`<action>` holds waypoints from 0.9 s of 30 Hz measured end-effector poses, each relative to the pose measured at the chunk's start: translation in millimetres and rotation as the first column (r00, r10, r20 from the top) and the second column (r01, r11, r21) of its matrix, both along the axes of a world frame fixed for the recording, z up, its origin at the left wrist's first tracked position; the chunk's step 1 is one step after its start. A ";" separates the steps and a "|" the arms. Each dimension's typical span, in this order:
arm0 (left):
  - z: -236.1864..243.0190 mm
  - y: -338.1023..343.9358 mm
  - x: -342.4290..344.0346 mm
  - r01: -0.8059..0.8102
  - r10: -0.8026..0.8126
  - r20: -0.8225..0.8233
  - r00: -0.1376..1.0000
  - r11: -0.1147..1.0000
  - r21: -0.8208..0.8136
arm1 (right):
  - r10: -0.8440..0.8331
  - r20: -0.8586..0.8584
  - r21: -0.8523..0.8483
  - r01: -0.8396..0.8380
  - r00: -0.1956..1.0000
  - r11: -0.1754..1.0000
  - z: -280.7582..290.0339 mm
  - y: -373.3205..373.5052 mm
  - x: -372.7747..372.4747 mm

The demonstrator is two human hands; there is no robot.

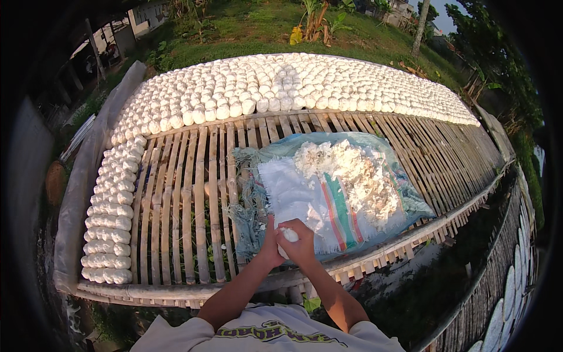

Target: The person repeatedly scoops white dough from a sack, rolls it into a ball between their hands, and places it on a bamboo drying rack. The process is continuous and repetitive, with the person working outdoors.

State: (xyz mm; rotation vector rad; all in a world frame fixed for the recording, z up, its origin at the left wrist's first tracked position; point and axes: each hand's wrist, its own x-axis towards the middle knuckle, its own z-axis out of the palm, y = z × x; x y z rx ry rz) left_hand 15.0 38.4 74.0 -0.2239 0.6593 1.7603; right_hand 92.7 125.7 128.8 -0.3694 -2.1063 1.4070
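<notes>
Woven plastic sack (293,196) lying flat, opened, near front edge of bamboo rack (187,199), right of middle; white with red and green stripes, bluish frayed edges. No labels, signs, screens showing.

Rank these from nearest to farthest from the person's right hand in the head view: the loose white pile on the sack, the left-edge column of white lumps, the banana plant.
1. Loose white pile, just beyond the right hand.
2. Column of white lumps, far left.
3. Banana plant, top, beyond the rack.

You hold a small white lump (288,234), rounded and pressed between both palms, at lower centre of the frame.
</notes>
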 end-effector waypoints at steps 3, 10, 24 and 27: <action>5.2 -5.2 7.5 -0.051 0.051 0.024 0.998 0.999 0.002 | -0.093 -0.106 -0.008 0.092 0.990 0.996 1.5 -16.7 -1.2; 13.4 -21.7 -2.4 0.175 -0.174 -0.113 0.978 0.985 -0.003 | 0.062 -0.206 0.060 -0.051 0.977 0.997 9.8 -9.3 7.1; 2.4 -30.7 5.6 0.163 -0.166 0.030 0.986 0.982 0.099 | 0.125 -0.129 0.223 -0.094 0.984 0.970 12.1 -12.7 22.7; -3.9 -30.2 0.6 0.171 -0.176 0.075 0.981 0.983 0.070 | 0.165 -0.090 0.229 -0.141 0.982 0.963 17.4 -9.9 23.6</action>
